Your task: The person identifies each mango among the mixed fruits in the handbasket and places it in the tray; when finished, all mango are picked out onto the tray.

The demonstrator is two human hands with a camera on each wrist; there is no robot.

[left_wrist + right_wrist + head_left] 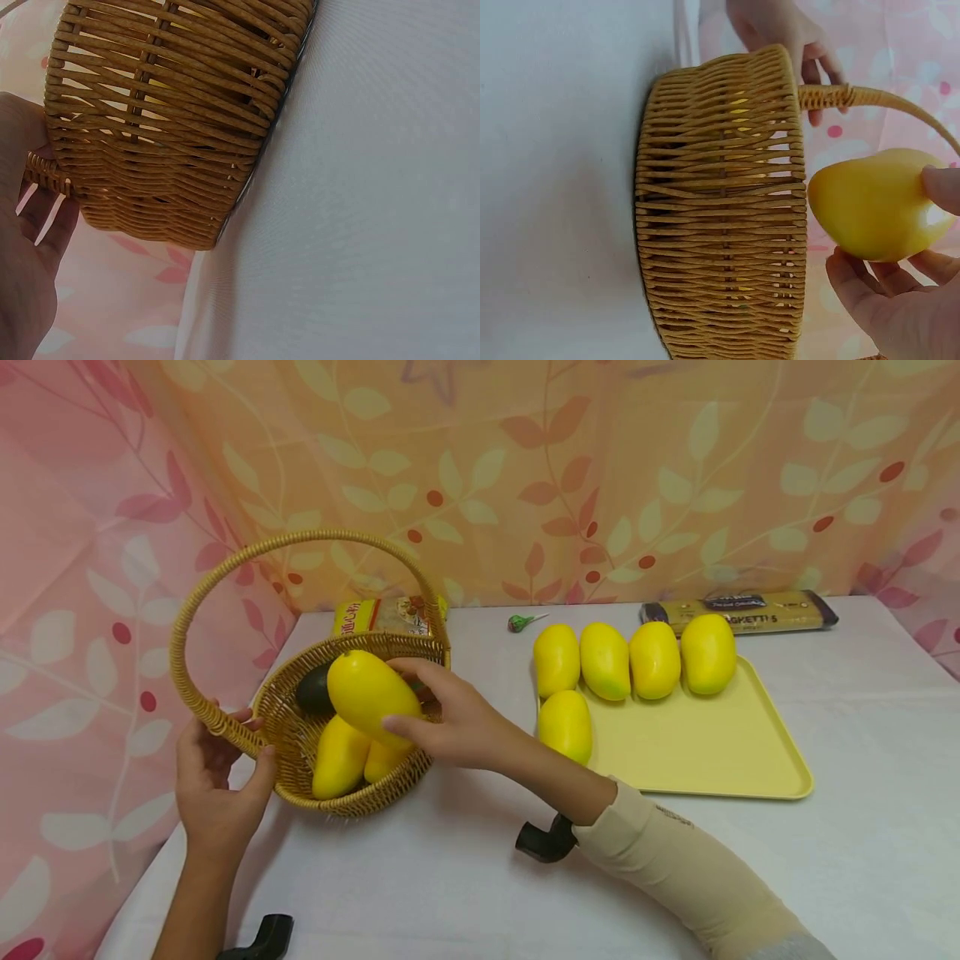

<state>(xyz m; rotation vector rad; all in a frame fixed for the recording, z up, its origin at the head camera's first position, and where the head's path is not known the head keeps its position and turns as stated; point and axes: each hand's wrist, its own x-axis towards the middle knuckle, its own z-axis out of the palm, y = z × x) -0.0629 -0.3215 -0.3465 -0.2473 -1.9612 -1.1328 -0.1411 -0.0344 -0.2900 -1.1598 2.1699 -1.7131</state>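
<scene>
My right hand (450, 714) grips a yellow mango (369, 693) between thumb and fingers, just above the open top of a wicker basket (352, 806). In the right wrist view the mango (881, 202) is clear of the basket's rim. With thumb and fingers around the base of the basket's arched handle (219, 720), my left hand (221, 777) holds the basket at its left side. Inside lie more yellow mangoes (339, 762) and a dark, rounded thing (313, 690), partly hidden by the held mango.
On the right, a yellow tray (690, 752) bears several mangoes (604, 662) along its back and left edges. Behind it lies a spaghetti packet (750, 612), with a lollipop (519, 623) to its left. A yellow food packet (356, 617) lies behind the basket.
</scene>
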